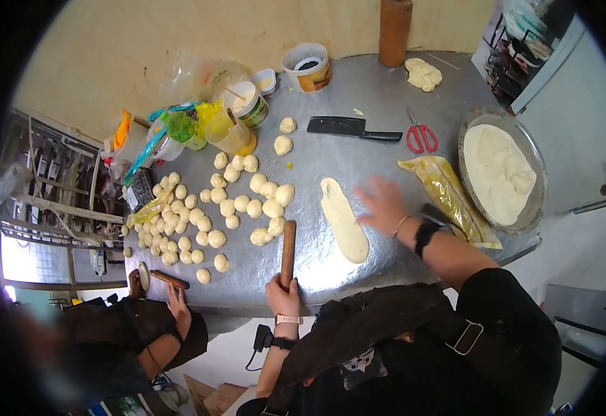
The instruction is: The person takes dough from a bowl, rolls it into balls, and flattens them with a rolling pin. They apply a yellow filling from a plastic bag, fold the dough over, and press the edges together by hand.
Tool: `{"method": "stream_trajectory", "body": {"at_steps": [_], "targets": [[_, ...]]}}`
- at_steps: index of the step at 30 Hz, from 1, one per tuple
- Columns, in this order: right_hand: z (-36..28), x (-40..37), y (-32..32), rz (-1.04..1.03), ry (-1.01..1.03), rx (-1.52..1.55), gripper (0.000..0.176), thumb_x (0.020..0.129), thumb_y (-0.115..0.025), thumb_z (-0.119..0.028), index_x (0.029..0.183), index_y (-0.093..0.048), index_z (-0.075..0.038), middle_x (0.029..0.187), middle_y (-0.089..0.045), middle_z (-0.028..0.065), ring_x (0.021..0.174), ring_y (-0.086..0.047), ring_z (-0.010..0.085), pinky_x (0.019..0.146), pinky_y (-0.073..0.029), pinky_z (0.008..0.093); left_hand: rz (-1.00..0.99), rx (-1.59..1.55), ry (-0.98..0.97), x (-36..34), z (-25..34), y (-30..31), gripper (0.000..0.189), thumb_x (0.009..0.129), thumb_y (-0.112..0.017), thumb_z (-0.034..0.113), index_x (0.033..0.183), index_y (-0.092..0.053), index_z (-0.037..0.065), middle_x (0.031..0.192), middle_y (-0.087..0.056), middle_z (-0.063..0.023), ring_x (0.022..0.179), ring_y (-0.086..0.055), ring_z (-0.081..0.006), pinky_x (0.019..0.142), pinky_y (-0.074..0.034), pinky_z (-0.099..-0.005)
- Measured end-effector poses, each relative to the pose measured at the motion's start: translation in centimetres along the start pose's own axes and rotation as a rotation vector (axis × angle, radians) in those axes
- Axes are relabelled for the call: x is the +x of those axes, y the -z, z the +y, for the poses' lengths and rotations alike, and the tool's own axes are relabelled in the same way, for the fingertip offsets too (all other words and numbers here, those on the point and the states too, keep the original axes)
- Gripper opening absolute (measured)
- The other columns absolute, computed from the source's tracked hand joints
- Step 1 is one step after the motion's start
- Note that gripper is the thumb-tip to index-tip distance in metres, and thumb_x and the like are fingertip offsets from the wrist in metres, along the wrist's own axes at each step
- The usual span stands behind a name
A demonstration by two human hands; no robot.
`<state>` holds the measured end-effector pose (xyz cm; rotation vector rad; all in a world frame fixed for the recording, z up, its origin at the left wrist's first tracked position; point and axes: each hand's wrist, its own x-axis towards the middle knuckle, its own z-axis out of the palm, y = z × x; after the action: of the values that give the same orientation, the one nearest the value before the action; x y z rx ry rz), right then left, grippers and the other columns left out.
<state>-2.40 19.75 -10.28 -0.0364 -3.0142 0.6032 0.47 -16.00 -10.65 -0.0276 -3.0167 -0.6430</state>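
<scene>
A long flattened strip of dough [344, 222] lies on the steel table in front of me. Just right of it, my right hand [384, 206] hovers or rests with fingers spread, slightly blurred, and nothing shows in it. At the table's near edge my left hand [283, 297] is wrapped round the lower end of a wooden rolling pin [288, 251], which points away from me. Several round dough balls [273, 208] sit to the left of the pin. A yellowish filled plastic bag [448, 197] lies to the right of my right hand.
A black cleaver [348, 128] and red-handled scissors [421, 136] lie further back. A metal basin of flour [539, 149] stands right; tubs [306, 67] line the wall. At left, a co-worker's hand [177, 305] is at another rolling pin [169, 279].
</scene>
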Motion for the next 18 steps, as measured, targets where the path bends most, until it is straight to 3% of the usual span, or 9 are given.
{"method": "stream_trajectory", "body": {"at_steps": [2, 3, 5, 8, 12, 15, 18], "targets": [[4.2, 0.1, 3.0, 0.177, -0.276, -0.009, 0.077, 0.072, -0.075, -0.035, 0.140, -0.043, -0.020, 0.145, -0.032, 0.0189, 0.132, -0.032, 0.0385, 0.108, -0.026, 0.0542, 0.149, 0.068, 0.006, 0.1, 1.6, 0.5, 0.042, 0.077, -0.073, 0.021, 0.111, -0.058, 0.001, 0.108, -0.056, -0.0185, 0.104, -0.051, -0.0380, 0.092, -0.040, -0.0468], [6.1, -0.2, 4.7, 0.210, -0.455, -0.035, 0.078, 0.070, -0.076, -0.031, 0.139, -0.042, -0.019, 0.141, -0.036, 0.0190, 0.129, -0.037, 0.0383, 0.107, -0.028, 0.0522, 0.152, 0.018, -0.116, 0.4, 1.8, 0.7, 0.043, 0.076, -0.073, 0.019, 0.113, -0.058, 0.003, 0.115, -0.055, -0.0174, 0.109, -0.050, -0.0370, 0.096, -0.039, -0.0470], [10.3, -1.7, 3.6, 0.323, -0.553, -0.353, 0.084, 0.067, -0.077, -0.029, 0.140, -0.038, -0.016, 0.134, -0.042, 0.0188, 0.126, -0.041, 0.0369, 0.104, -0.034, 0.0522, -0.004, -0.129, -0.381, 1.1, 2.9, -0.1, 0.043, 0.076, -0.071, 0.017, 0.114, -0.058, 0.003, 0.119, -0.053, -0.0176, 0.110, -0.049, -0.0366, 0.096, -0.039, -0.0458], [8.7, -0.4, 8.2, -0.010, -0.754, -0.106, 0.089, 0.064, -0.080, -0.028, 0.140, -0.035, -0.016, 0.130, -0.046, 0.0176, 0.122, -0.047, 0.0354, 0.096, -0.045, 0.0492, -0.209, -0.224, -0.623, 2.0, 5.0, -1.2, 0.041, 0.076, -0.068, 0.012, 0.115, -0.058, 0.004, 0.122, -0.052, -0.0170, 0.111, -0.049, -0.0364, 0.097, -0.040, -0.0439], [7.2, 0.4, 8.1, -0.495, -0.555, -0.168, 0.076, 0.058, -0.081, -0.029, 0.126, -0.049, -0.017, 0.121, -0.056, 0.0152, 0.111, -0.057, 0.0351, 0.092, -0.049, 0.0433, -0.239, -0.225, -0.563, 3.4, 4.3, -3.3, 0.043, 0.076, -0.069, 0.012, 0.117, -0.056, 0.005, 0.126, -0.049, -0.0173, 0.115, -0.046, -0.0384, 0.098, -0.039, -0.0445], [5.8, -0.4, 5.6, -0.425, -0.208, -0.249, 0.061, 0.062, -0.078, -0.028, 0.118, -0.056, -0.016, 0.110, -0.063, 0.0141, 0.105, -0.060, 0.0331, 0.087, -0.050, 0.0407, -0.174, -0.272, -0.565, 3.5, 3.5, -4.1, 0.040, 0.077, -0.069, 0.013, 0.114, -0.058, 0.006, 0.123, -0.051, -0.0168, 0.113, -0.047, -0.0374, 0.097, -0.040, -0.0439], [5.1, 0.0, 3.5, -0.443, -0.185, -0.072, 0.046, 0.067, -0.073, -0.029, 0.108, -0.061, -0.012, 0.103, -0.067, 0.0148, 0.099, -0.063, 0.0302, 0.084, -0.050, 0.0412, -0.140, -0.323, -0.543, 3.7, 3.2, -4.6, 0.036, 0.077, -0.068, 0.012, 0.111, -0.060, 0.006, 0.119, -0.053, -0.0160, 0.111, -0.049, -0.0364, 0.096, -0.040, -0.0438]]}}
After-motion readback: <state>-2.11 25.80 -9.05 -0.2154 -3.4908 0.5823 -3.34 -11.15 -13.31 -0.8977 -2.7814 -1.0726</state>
